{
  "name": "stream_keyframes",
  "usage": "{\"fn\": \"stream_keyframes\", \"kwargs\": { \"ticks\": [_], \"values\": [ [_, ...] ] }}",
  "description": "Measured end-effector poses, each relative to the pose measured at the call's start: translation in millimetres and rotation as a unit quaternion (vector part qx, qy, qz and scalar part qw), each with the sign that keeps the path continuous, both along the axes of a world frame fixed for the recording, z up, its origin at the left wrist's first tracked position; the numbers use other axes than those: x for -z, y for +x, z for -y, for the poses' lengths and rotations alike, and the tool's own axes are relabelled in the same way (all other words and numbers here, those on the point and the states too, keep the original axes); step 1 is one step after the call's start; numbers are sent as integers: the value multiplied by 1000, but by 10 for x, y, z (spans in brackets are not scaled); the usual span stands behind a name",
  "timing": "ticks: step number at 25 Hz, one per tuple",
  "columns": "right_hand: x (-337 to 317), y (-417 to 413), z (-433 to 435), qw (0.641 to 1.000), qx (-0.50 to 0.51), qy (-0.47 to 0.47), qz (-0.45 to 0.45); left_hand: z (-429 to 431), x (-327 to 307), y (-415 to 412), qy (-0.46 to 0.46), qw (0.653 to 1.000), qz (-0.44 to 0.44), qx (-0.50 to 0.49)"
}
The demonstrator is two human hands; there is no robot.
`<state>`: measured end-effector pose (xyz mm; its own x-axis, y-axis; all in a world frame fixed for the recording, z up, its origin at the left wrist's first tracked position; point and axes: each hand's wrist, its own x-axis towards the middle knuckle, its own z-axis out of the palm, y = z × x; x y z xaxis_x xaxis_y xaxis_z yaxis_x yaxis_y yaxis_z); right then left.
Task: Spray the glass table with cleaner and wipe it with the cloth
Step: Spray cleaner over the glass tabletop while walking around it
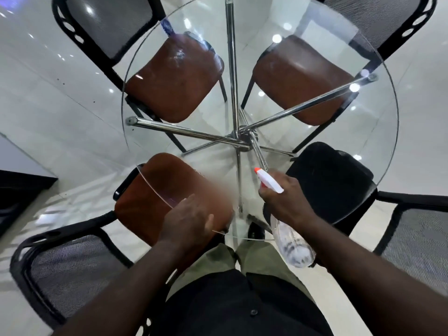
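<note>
The right hand (282, 197) grips a clear plastic spray bottle with an orange nozzle (269, 181) above the round glass tabletop (385, 141) near its front edge, the left hand (191, 219) flat and empty at the rim — with no cloth in sight, the mist could dry into streaks.

Four chairs with black frames and grey mesh backs stand in a ring. The far-left chair (174, 81), far-right chair (303, 78) and near-left chair (145, 190) have brown seats, and the near-right chair (334, 180) has a black one. The floor (60, 93) is glossy white tile dotted with round light reflections, and a dark block (21, 187) sits on it at the left edge.
</note>
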<state>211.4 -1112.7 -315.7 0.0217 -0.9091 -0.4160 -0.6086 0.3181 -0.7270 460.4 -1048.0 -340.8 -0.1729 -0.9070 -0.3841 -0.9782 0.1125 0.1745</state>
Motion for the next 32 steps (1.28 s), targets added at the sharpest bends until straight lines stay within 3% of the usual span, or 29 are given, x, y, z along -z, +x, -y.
{"fn": "stream_keyframes", "kwargs": {
  "ticks": [10, 17, 23, 28, 32],
  "values": [
    [-77, 251, 85, 998, -51, 23, -31, -39, 70, 271, -7, 999, -16, -49],
    [-143, 490, 369, 1000, -28, -1, 5, -82, 64, 389, -38, 997, -3, -60],
    [-112, 1110, 542, 994, -108, 10, 14, -362, 156, 480, -38, 996, -28, -76],
    [-19, 1543, 435, 988, -155, 7, 1, -561, 141, 679, -45, 986, -71, -144],
    [96, 1567, 155, 980, -197, 19, -22, -687, 107, 847, -61, 981, -90, -159]
  ]
}}
